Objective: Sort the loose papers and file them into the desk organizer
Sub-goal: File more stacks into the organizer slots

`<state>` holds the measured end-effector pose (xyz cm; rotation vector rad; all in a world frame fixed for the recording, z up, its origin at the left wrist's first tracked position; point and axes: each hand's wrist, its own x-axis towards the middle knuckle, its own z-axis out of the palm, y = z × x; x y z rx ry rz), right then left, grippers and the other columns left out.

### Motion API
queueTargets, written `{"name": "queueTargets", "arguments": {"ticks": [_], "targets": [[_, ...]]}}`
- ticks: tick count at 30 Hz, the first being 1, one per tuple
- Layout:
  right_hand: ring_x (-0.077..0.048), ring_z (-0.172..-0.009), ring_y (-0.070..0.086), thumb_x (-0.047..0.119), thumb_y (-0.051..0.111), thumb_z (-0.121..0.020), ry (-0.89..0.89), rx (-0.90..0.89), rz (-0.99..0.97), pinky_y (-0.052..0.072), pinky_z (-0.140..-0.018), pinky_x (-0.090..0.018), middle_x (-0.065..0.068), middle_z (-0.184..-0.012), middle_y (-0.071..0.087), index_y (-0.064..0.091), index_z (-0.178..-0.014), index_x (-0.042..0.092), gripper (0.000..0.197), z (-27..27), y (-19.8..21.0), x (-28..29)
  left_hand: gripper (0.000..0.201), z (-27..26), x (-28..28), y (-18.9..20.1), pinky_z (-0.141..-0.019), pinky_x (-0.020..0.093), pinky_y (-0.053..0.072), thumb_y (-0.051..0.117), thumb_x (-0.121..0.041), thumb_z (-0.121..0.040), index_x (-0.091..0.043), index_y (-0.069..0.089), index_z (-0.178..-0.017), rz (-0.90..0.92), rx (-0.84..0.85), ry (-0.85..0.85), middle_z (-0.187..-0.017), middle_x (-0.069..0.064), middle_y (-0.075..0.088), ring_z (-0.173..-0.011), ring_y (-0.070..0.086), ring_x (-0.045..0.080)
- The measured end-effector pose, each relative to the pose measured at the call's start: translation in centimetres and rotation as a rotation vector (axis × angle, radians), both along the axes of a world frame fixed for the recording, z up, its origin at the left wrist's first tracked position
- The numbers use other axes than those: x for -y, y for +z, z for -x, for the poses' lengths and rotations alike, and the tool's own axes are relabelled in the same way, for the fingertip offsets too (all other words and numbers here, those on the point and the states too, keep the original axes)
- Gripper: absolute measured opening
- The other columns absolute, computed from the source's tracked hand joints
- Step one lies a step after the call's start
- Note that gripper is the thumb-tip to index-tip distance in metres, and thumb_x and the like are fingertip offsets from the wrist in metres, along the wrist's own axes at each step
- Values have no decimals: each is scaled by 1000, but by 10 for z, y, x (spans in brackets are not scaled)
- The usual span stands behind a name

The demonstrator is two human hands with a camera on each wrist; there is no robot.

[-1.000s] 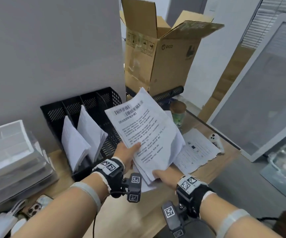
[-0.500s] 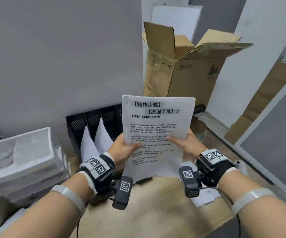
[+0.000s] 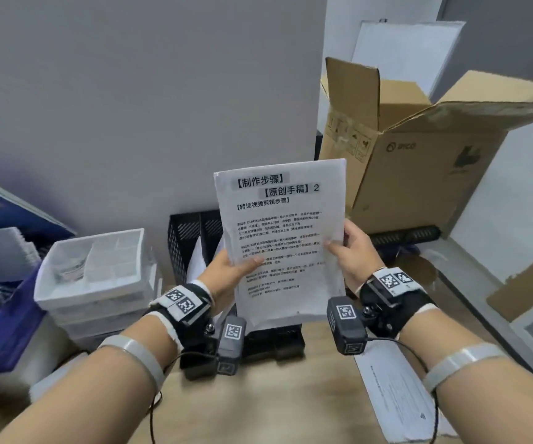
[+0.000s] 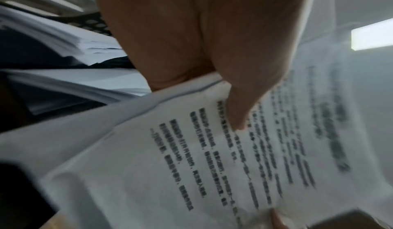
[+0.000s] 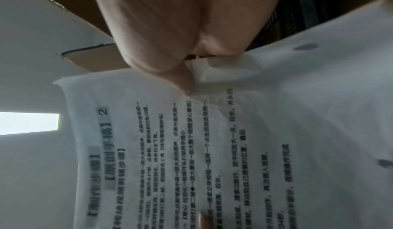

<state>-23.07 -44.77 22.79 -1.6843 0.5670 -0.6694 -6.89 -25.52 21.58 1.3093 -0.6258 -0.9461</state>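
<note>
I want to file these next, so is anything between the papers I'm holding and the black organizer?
Nothing visible blocks the way. Both the left hand and right hand hold the papers upright right in front of the organizer, whose slots are mostly hidden behind them.

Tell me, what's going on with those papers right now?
Left hand and right hand grip the paper stack, upright. Black organizer directly behind, sheets already in it. Nothing between them.
</note>
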Motion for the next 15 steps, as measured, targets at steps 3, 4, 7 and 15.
{"name": "queueTargets", "arguments": {"ticks": [3,4,7,15], "targets": [[-18,-102,70,-2,54,-93,18,25,-22,57,-83,-41,2,-109,74,67,-109,26,35,-6,9,-1,41,5,-6,-12,-96,57,52,62,-24,-96,-20,55,-136,-89,-159,-63,-132,9,67,-121,64,33],[-16,-98,71,-5,52,-93,10,34,-55,58,-78,-37,1,-106,74,67,-111,21,34,-7,11,-2,45,5,-8,-20,-98,63,48,64,-31,-94,-25,54,-137,-123,-172,-97,-134,8,66,-123,62,34],[-19,-97,71,-7,49,-93,17,-7,-89,58,-71,-32,-3,-104,74,65,-113,15,34,-10,9,2,52,11,-15,-39,-96,72,44,69,-45,-87,-32,54,-135,-194,-211,-152,-133,8,66,-124,59,37],[-26,-117,47,33,83,-70,-228,-457,237,41,-105,-40,-10,-132,42,38,-131,14,78,-27,-15,-21,36,14,0,-60,-98,54,53,55,-46,-95,-18,61,-117,-327,157,160,-119,9,73,-108,70,29]]}}
